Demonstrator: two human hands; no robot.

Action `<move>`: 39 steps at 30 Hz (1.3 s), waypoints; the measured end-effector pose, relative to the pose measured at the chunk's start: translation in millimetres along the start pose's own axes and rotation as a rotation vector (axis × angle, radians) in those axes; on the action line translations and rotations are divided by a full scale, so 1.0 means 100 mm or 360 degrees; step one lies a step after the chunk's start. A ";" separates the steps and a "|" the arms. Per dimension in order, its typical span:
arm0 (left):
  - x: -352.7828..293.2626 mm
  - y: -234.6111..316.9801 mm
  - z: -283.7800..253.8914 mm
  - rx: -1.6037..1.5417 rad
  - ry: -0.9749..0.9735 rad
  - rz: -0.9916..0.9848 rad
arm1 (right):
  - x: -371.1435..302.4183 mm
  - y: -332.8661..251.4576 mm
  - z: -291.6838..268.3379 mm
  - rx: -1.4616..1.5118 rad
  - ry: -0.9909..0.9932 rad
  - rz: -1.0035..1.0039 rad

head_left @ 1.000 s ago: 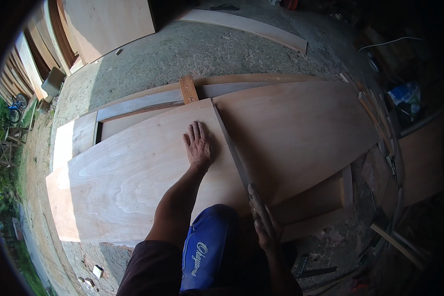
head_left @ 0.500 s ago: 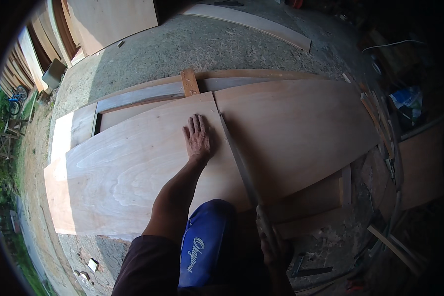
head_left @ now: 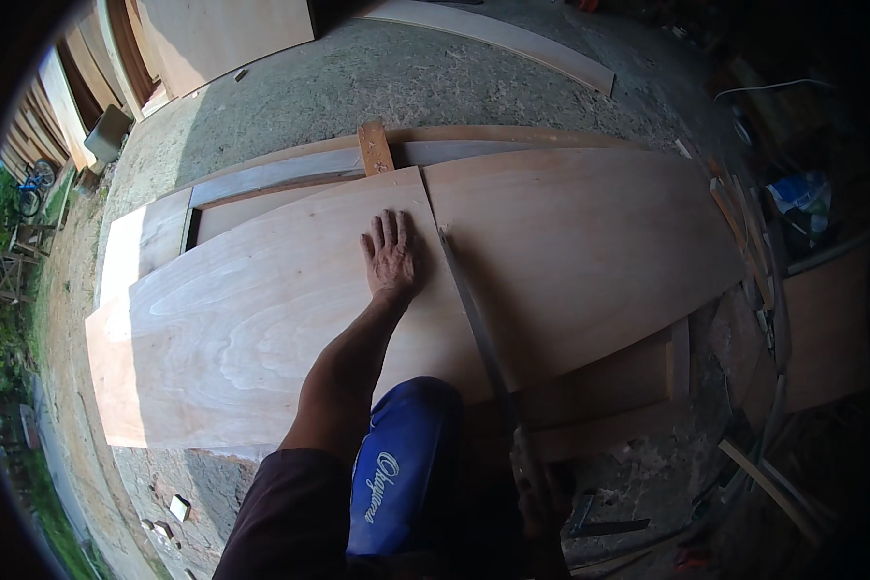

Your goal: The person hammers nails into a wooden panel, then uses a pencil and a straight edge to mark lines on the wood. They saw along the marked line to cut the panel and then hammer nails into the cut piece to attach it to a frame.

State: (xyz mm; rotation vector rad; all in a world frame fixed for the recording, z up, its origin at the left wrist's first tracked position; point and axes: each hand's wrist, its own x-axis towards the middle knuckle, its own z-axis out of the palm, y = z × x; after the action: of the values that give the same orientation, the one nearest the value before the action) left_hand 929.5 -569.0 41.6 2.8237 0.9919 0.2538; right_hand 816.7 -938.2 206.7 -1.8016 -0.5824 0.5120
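Observation:
My left hand (head_left: 392,257) lies flat on a large plywood sheet (head_left: 232,319), fingers spread, just left of a dark cut line. In my right hand (head_left: 539,505), low in the picture and in shadow, is the handle of a handsaw. The handsaw (head_left: 480,327) slants across the sheet, its blade tip at the cut and its handle toward me. From the far edge of the sheet the cut runs in toward the blade. My knee in blue trousers (head_left: 404,464) is against the sheet's near edge, left of the saw.
Beneath the sheet is a wooden frame (head_left: 280,182) with a short upright-lying batten (head_left: 375,150). A long board (head_left: 493,43) lies on the concrete floor (head_left: 329,101) beyond. Wood strips (head_left: 744,232) are piled at the right; small blocks (head_left: 179,507) lie at the near left.
The saw has been drawn back toward me along the cut, and my right hand has come lower. My left hand stays pressed on the sheet; the view has shifted slightly.

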 end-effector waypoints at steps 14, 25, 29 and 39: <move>-0.42 0.32 -0.10 -0.0006 -0.0184 0.0059 | -0.47 0.02 -0.09 0.0080 0.0187 0.0090; -0.41 0.27 -0.07 0.0004 -0.0152 0.0057 | -0.16 0.35 -0.01 -0.0263 0.0112 -0.0078; -0.43 0.28 -0.13 0.0059 -0.0167 0.0029 | -0.72 0.16 -0.18 -0.0199 0.0077 -0.0100; -0.43 0.26 -0.02 0.0018 -0.0194 0.0037 | -0.46 0.33 -0.10 -0.0109 0.0103 0.0091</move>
State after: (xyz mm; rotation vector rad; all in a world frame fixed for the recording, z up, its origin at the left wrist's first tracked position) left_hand 911.9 -615.9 43.8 2.8236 0.9380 0.0779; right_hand 790.8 -982.4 180.4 -1.8974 -0.5105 0.4754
